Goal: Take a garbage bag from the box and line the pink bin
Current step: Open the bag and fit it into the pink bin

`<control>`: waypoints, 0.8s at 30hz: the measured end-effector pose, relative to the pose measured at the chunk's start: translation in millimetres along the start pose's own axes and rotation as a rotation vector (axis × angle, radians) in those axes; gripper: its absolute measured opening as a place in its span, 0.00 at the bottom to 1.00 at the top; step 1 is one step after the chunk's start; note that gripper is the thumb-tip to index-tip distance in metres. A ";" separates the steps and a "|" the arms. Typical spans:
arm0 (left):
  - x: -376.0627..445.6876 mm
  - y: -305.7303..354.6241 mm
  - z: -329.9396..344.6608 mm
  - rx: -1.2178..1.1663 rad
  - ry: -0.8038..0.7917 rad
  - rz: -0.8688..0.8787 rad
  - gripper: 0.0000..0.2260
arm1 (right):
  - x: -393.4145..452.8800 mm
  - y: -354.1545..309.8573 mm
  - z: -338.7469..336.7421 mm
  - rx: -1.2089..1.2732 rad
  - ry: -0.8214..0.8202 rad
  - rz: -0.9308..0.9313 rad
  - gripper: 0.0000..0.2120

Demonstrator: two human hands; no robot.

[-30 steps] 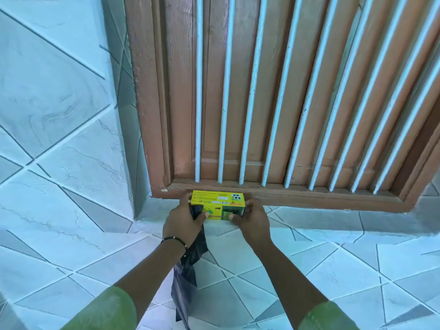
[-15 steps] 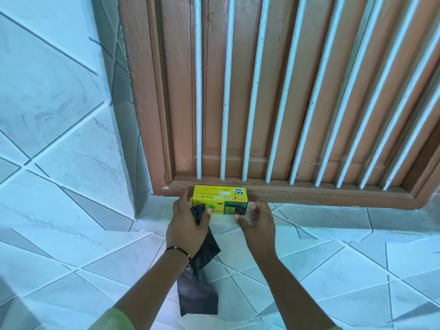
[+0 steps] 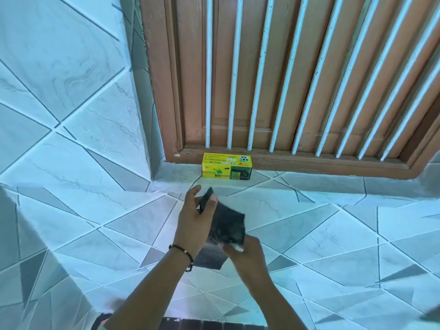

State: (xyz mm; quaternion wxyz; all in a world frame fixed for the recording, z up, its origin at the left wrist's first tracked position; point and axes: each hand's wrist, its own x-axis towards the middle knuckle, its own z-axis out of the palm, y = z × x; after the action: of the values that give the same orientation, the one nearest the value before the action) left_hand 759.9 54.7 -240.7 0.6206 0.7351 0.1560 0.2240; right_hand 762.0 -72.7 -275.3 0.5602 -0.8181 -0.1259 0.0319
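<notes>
Both hands' grip holds the folded garbage bag [image 3: 228,225]; box [image 3: 226,169] apparently beyond.

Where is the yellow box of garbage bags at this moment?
In the head view the yellow box stands on the tiled ledge, against the bottom of the wooden window frame near its left corner, beyond both hands and untouched.

Both hands [image 3: 198,222] gripping black bag [image 3: 229,225], yellow box [image 3: 226,166] on ledge
</notes>
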 end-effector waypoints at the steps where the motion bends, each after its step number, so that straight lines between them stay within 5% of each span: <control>1: -6.8 -0.8 -4.9 -0.048 -0.022 -0.028 0.25 | -2.4 -3.5 -4.0 0.051 0.019 0.006 0.03; 5: -35.2 -12.2 -27.3 -0.022 -0.195 -0.105 0.41 | -8.3 -20.9 -26.4 0.342 0.009 0.007 0.03; 8: -53.5 -25.2 -32.4 0.315 -0.322 -0.002 0.22 | -13.3 -29.5 -40.7 0.438 -0.018 0.019 0.05; 12: -58.0 -21.4 -30.1 0.141 -0.196 0.064 0.09 | -21.6 -29.8 -53.0 0.440 -0.126 0.039 0.04; 17: -60.1 -1.8 -28.8 -0.046 -0.149 0.096 0.06 | -39.5 -10.0 -51.2 0.340 -0.180 0.082 0.02; 19: -62.8 -2.4 -30.0 -0.036 -0.222 0.092 0.13 | -43.5 -4.4 -49.8 0.349 -0.159 0.078 0.02; 22: -71.8 -13.2 -32.3 0.127 -0.435 0.110 0.24 | -43.6 -8.8 -53.0 0.388 -0.134 0.062 0.02; 24: -76.1 -20.1 -31.1 0.268 -0.394 0.147 0.19 | -42.1 -10.6 -56.6 0.420 -0.156 0.065 0.05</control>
State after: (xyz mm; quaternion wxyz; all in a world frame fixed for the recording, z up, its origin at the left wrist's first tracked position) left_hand 679.9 46.0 -266.8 0.5181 0.8497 0.0063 0.0982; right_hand 730.5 -130.6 -248.2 0.7054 -0.6823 -0.1330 0.1388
